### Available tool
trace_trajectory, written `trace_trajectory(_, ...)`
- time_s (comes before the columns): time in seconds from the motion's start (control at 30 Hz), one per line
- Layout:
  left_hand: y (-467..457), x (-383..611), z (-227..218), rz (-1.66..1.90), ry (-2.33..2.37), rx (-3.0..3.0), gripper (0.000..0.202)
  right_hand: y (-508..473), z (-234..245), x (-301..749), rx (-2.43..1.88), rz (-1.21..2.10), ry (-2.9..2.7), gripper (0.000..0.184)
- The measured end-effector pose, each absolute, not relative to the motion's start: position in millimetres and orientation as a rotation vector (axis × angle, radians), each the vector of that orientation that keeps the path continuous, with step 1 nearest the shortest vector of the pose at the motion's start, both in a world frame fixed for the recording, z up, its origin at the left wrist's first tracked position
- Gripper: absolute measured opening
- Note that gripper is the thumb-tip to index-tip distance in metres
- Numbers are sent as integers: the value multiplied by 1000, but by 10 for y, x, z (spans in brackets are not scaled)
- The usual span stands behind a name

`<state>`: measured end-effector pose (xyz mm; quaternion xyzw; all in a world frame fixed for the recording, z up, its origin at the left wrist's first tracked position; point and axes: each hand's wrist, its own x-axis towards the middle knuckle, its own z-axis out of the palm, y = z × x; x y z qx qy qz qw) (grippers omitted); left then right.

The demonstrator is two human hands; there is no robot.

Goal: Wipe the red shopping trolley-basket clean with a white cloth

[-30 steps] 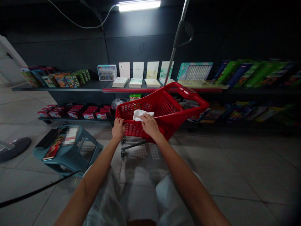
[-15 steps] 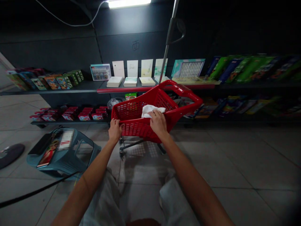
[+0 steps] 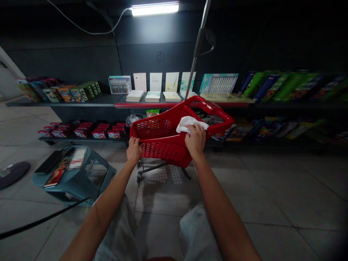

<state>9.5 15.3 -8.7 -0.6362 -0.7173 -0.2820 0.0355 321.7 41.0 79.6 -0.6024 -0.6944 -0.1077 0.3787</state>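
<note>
A small red plastic shopping cart (image 3: 163, 145) stands on the tiled floor in front of me. My left hand (image 3: 134, 151) is closed around the cart's near left corner rim. My right hand (image 3: 195, 139) presses a white cloth (image 3: 187, 124) against the cart's right side rim, fingers curled over the cloth. The cart's red handle (image 3: 214, 110) rises at its far end.
A teal plastic stool (image 3: 81, 177) lies to the left with a phone and a book on it. A black cable (image 3: 40, 221) runs across the floor. Dark shelves (image 3: 81, 100) with boxes, notebooks and books line the wall behind. A metal pole (image 3: 197, 50) stands behind the cart.
My right hand has slid the white cloth rightward along the cart's rim, from the near edge to the right side. My left hand has kept its grip on the corner.
</note>
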Motion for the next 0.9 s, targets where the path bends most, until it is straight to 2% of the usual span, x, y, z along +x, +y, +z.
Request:
trace_trajectory(0.2, 209, 153, -132, -932, -2261, -1911, 43, 345, 881, 3604, -1456, -341, -1590, 38)
trace_trajectory(0.37, 227, 256, -146, -998, -2335, -1883, 53, 215, 539, 3621, -1407, -275, -1485, 33)
trace_trajectory(0.53, 215, 257, -129, -992, -2351, -1901, 50, 272, 143, 3437, -1380, -116, -1396, 24)
trace_trajectory(0.67, 185, 175, -118, -930, -2295, -1989, 51, 393, 30, 3349, -1369, -78, -1279, 21)
trace_trajectory(0.9, 120, 76, -157, -921, -2239, -2093, 71, 450, -103, 3025, -1339, 54, -1149, 22)
